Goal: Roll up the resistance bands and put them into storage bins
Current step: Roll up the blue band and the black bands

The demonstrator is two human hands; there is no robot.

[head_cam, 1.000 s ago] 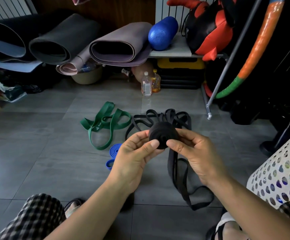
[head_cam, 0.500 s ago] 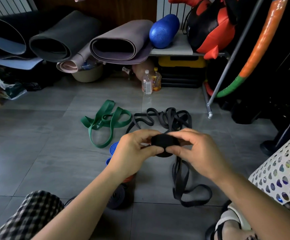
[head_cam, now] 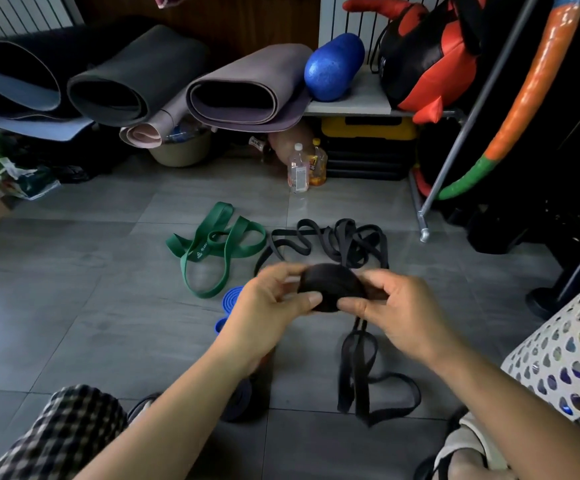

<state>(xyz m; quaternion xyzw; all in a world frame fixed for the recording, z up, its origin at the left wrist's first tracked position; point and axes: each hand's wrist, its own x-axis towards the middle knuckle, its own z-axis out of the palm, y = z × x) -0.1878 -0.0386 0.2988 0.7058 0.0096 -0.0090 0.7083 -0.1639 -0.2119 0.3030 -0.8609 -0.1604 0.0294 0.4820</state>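
Black roll (head_cam: pixel 330 285) between left hand (head_cam: pixel 264 317), right hand (head_cam: pixel 402 313); white basket (head_cam: pixel 565 348) near.

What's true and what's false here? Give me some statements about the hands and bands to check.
1. The left hand and right hand both grip the black band roll. True.
2. The green band is rolled up. False: it lies loose on the floor.
3. A loose black tail hangs from the roll to the floor. True.
4. The perforated basket stands at the person's left. False: it is at the right.
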